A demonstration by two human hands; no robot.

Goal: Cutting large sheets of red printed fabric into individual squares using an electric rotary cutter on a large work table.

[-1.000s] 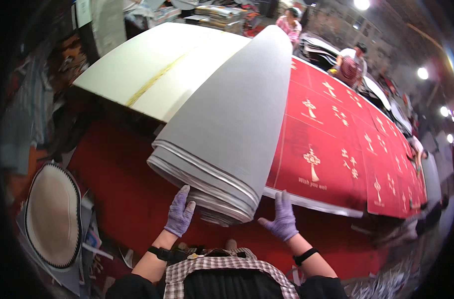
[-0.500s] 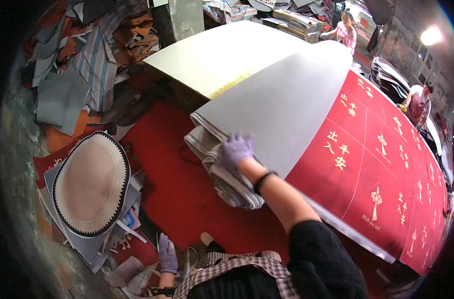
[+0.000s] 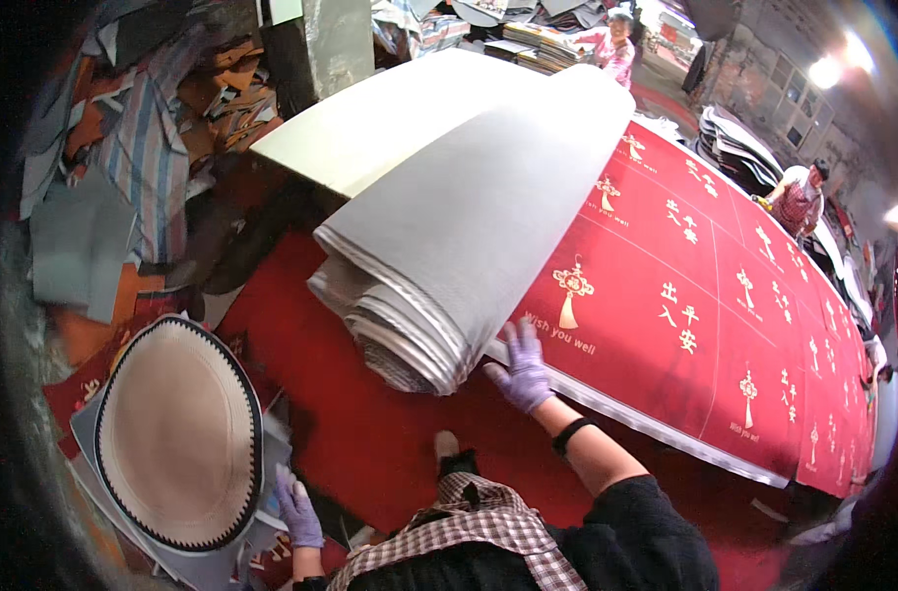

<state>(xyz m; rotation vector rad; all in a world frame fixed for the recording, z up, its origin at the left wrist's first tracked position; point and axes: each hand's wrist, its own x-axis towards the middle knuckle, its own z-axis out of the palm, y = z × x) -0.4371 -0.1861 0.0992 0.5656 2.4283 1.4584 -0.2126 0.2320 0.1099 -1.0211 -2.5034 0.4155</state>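
Observation:
My right hand (image 3: 525,372), in a pale purple glove, is open with fingers spread. Its fingertips reach the near edge of a large red printed sheet (image 3: 631,286), beside the roll; whether they press on it I cannot tell. The rolled part (image 3: 449,222) shows its grey backing, and its layered end (image 3: 400,345) hangs over the near side. Low on the left, my left hand (image 3: 299,512), gloved too, has its fingers stretched out beside a pile of mats. An oval beige mat (image 3: 178,433) with a dark toothed border tops that pile; the hand appears to hold nothing.
Beyond the roll lies a pale board (image 3: 400,108) on the worktable. Offcuts (image 3: 85,236) and a striped cloth (image 3: 144,158) heap up at the left. Red covering (image 3: 282,315) lies on the floor. Two people, one in pink (image 3: 616,54), one in a checked apron (image 3: 799,202), are at the far side.
My right hand has left the roll's end and moved to the red sheet's near edge. More printed red surface shows beside the roll. The view has shifted too.

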